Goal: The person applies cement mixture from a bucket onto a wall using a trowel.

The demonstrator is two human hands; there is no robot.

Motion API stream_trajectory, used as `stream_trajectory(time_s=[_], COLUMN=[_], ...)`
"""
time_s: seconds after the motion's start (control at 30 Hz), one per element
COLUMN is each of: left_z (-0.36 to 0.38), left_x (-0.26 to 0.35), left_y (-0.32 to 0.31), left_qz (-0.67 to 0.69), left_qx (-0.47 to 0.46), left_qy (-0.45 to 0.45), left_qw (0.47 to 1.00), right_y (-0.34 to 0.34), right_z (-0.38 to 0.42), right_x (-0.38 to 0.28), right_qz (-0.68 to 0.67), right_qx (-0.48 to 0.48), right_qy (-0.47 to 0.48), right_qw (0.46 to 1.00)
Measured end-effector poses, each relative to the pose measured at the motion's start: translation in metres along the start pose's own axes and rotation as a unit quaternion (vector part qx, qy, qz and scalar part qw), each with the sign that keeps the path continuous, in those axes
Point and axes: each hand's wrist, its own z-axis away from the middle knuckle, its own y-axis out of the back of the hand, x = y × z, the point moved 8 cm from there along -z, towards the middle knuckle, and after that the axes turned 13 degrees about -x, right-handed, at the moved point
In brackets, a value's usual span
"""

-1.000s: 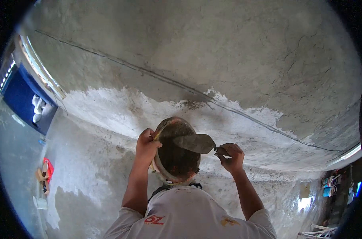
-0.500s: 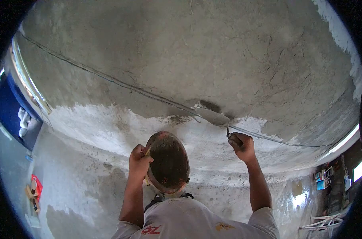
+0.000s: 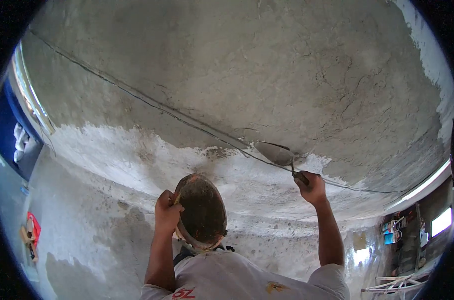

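Observation:
My left hand [image 3: 167, 212] is closed on the rim of a round, worn pan [image 3: 203, 212], which is tilted so that its dark inside shows. My right hand [image 3: 311, 188] grips the handle of a trowel [image 3: 277, 153]. The trowel's blade lies at the wall, on the border between grey plaster [image 3: 227, 75] and the whiter surface [image 3: 187, 162] below it. A thin cable [image 3: 187, 122] runs slantwise across the wall and passes by the blade and the handle.
On the left are a blue panel [image 3: 8, 112] with white bundles and a red item [image 3: 34, 227] on the floor. At the right stand blue-and-white buckets [image 3: 390, 237], a white metal frame [image 3: 394, 285] and a bright window [image 3: 441, 221].
The trowel blade has turned and now shows a thin edge along its top; it sits slightly lower and further right. The pan has shifted a little left and down in view.

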Motion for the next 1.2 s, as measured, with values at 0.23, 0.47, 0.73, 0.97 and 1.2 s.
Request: stream_trajectory(time_s=[0.23,0.47,0.73,0.97,1.2], left_z=[0.003,0.007,0.009,0.014,0.013], left_x=[-0.015,-0.013,-0.021,-0.016,-0.017], left_y=[0.012,0.014,0.02,0.027,0.028], left_qz=[-0.065,-0.026,0.009,-0.12,-0.138], left_qx=[0.029,0.033,0.032,0.069,0.073], left_qy=[0.04,0.027,0.013,0.05,0.046], left_qw=[0.997,0.999,0.999,0.989,0.987], right_y=[0.034,0.005,-0.02,0.045,0.008], right_z=[-0.019,-0.039,-0.037,-0.021,-0.048], right_x=[-0.043,-0.052,-0.053,-0.091,-0.06], right_qz=[-0.002,0.007,0.183,0.112,0.102], right_qx=[-0.011,-0.016,-0.095,0.035,0.019], right_qy=[0.077,0.067,0.023,0.116,0.091], right_qw=[0.997,0.998,0.978,0.986,0.99])
